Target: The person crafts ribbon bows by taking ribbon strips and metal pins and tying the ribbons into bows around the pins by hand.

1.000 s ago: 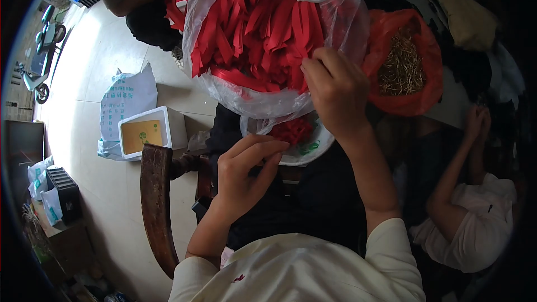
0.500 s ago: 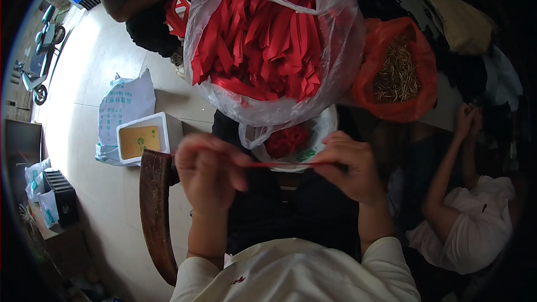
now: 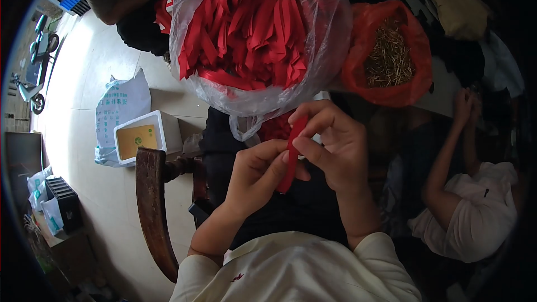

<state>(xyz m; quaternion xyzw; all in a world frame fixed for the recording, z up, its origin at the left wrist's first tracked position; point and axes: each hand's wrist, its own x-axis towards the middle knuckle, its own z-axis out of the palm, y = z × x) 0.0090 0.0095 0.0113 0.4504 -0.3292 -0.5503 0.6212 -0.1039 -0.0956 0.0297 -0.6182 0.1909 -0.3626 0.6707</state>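
Observation:
A strip of red ribbon (image 3: 292, 159) stands nearly upright between my two hands, above my lap. My left hand (image 3: 258, 174) is closed on its lower middle, pinching with thumb and forefinger. My right hand (image 3: 334, 144) has curled fingers and thumb at the ribbon's upper part. Behind my hands, a pale bowl partly shows, with a heap of red ribbon pieces (image 3: 274, 128) in it. Beyond it, a large clear plastic bag (image 3: 330, 39) is full of many red ribbon strips (image 3: 246, 33).
An orange-red bag (image 3: 422, 61) holds thin gold-coloured pieces (image 3: 391, 59). On the left stand a wooden chair arm (image 3: 150, 201) and a white foam box (image 3: 168, 131) beside a printed sack (image 3: 126, 100). One person (image 3: 467, 212) sits at right; another person's arm (image 3: 140, 3) is at upper left.
My hands have come closer together. The ribbon, stretched level between them before, now stands upright and shows its flat side. The view has shifted slightly.

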